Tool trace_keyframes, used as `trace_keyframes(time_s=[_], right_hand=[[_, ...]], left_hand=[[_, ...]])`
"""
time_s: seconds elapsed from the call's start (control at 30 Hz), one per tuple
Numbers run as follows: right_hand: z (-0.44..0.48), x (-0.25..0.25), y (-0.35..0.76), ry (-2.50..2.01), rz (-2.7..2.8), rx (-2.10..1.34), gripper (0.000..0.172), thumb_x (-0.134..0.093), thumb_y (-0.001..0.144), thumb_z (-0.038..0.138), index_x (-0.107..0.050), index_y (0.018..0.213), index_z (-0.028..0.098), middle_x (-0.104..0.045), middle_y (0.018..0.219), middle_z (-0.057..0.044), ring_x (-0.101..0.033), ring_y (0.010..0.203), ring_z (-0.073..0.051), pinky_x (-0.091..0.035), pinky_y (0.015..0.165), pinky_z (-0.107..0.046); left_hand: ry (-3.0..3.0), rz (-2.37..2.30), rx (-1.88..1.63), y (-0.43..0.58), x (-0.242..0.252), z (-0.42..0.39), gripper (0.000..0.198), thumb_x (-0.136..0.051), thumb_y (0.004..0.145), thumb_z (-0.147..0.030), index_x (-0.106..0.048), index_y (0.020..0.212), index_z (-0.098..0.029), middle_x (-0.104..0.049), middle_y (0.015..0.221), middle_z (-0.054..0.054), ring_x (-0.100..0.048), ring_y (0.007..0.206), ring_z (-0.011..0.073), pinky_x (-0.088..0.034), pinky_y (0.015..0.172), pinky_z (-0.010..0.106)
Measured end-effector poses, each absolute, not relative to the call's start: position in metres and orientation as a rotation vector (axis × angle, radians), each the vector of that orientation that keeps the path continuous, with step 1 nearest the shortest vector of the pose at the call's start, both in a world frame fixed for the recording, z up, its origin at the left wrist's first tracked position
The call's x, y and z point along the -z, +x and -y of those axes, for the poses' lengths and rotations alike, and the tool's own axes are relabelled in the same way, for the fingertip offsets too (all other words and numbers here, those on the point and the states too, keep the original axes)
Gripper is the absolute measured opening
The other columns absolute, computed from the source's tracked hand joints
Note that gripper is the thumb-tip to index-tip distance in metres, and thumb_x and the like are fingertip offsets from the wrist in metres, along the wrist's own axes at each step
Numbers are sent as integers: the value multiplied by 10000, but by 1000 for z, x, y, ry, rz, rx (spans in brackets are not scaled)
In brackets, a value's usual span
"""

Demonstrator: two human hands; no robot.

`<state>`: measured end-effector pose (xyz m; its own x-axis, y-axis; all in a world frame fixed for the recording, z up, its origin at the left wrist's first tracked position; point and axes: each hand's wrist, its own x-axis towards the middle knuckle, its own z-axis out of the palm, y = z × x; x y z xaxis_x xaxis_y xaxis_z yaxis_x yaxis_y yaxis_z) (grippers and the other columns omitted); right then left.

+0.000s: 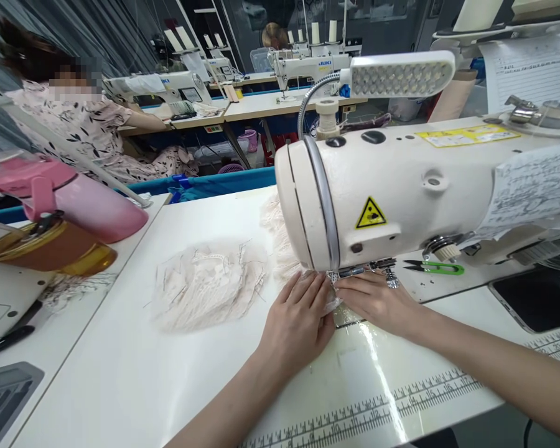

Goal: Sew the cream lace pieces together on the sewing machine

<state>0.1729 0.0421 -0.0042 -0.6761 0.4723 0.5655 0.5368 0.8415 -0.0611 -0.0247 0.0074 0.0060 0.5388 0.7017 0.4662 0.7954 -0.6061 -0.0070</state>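
A white sewing machine [373, 186] stands before me, its needle area partly hidden by its head and my fingers. Just left of the needle, my left hand [301, 320] is closed over a sheer pale fabric piece [332, 301], fingers pointing away from me. My right hand [378, 302] meets it from the other side, its fingertips pressed together on the same fabric beside the presser foot. More cream frilled fabric [280, 242] lies behind the machine head. To the left, a separate sheer lace piece [210, 283] with loose threads rests flat on the white tabletop [121, 348].
Green thread snips [436, 267] and a phone [536, 298] lie at right. A printed ruler [373, 410] runs along the front edge. A pink bottle [88, 199] and an amber cup [51, 246] stand left. Another person [74, 130] sits at a machine beyond.
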Motion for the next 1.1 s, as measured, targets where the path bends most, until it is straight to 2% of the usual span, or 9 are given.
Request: trace_keyframes(time_s=[0.1,0.33,0.47,0.6,0.83,0.97,1.1], right_hand=[[-42,3,173,-741,2408,236,206,-462,909,96,-645,927,187,-690,981,14,-603,865,-132,-417,704,-297],[-42,1,175,-800,2343,435,197,-464,920,148,-650,953,206,-690,986,35,-612,886,-129,-391,742,-312],[-42,1,176,-841,2352,553,238,-423,932,150,-655,957,198,-694,937,31,-608,773,-136,-382,714,-323],[-42,-1,179,-838,2421,691,330,-375,897,59,-659,967,212,-681,933,13,-581,715,-148,-369,653,-325],[-42,-11,180,-937,2514,600,353,-383,849,3,-655,898,222,-660,909,-5,-555,739,-146,-374,619,-293],[-41,-7,181,-825,2493,801,406,-357,811,-59,-659,855,209,-668,912,9,-555,675,-139,-358,590,-319],[-43,-1,182,-843,2421,742,301,-441,851,36,-659,953,218,-680,926,25,-569,687,-146,-384,662,-332]], left_hand=[[-2548,1280,615,-23,-6,-7,392,-479,842,-233,-612,1178,-81,-611,1216,125,-563,1141,279,-428,1030,455],[-2533,1272,594,-21,-5,-6,396,-485,863,-260,-599,1196,-77,-604,1223,136,-560,1143,277,-409,1044,454],[-2534,1276,583,-21,-3,-6,389,-479,872,-260,-597,1204,-96,-603,1228,127,-556,1150,265,-403,1049,443],[-2539,1287,562,-20,-3,-6,389,-465,885,-264,-590,1216,-103,-604,1227,124,-551,1156,260,-399,1051,438],[-2511,1283,521,-19,-5,-5,394,-462,925,-317,-549,1266,-141,-588,1253,112,-529,1182,265,-381,1054,471],[-2553,1051,511,-22,0,-5,328,-447,937,-200,-566,1232,-124,-578,1273,90,-528,1192,226,-368,1080,441],[-2599,990,516,-28,3,-7,329,-424,930,-167,-580,1206,-75,-585,1255,121,-542,1180,230,-411,1057,423]])
